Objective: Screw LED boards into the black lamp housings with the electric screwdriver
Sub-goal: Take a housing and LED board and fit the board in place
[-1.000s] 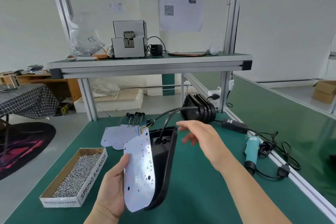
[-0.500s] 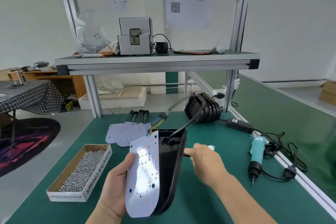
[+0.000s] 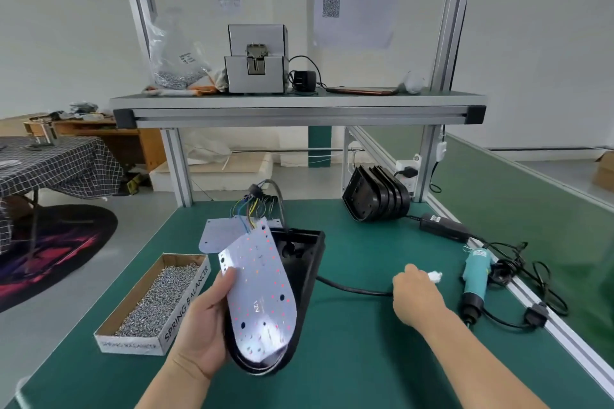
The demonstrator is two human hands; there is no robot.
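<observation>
At the left of the green desk, an open cardboard box is seen, filled with small screws. Just beside it the left hand is held up above the desk. Its grip is closed round the black lamp housing, with the thumb laid on the face of the LED board. The board is carried tilted over the open side of the housing and is not seated flat; its upper end stands away from the rim. Coloured wires are seen rising from that upper end. Behind it, spare white boards are laid flat on the desk.

A black cable is led from the right side of the housing across the desk to the right hand. That grip is curled on the cable's end, and a white plug is shown just beyond the knuckles. Farther back, a stack of black housings is stood on edge near the frame post.

To the right of the right hand, the electric screwdriver is laid on the desk, untouched, with its tip toward the viewer. A black power adapter is set behind it.
</observation>
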